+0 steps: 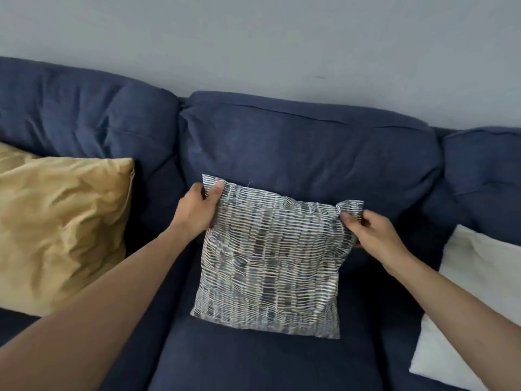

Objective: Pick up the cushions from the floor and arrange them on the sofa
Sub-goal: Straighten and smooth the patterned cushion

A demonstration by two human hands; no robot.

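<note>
We have one view only, from the camera worn on our head, so nothing is shared with a second view. It looks forward and steeply down from above the sofa (296, 142), facing its backrest and the grey wall (253, 38) at twelve o'clock. We stand close: our forearms enter from seven and five o'clock, and the wide lens bends the sofa's top edge.

No text, label, brand, number or sign can be read anywhere in this view.
</note>
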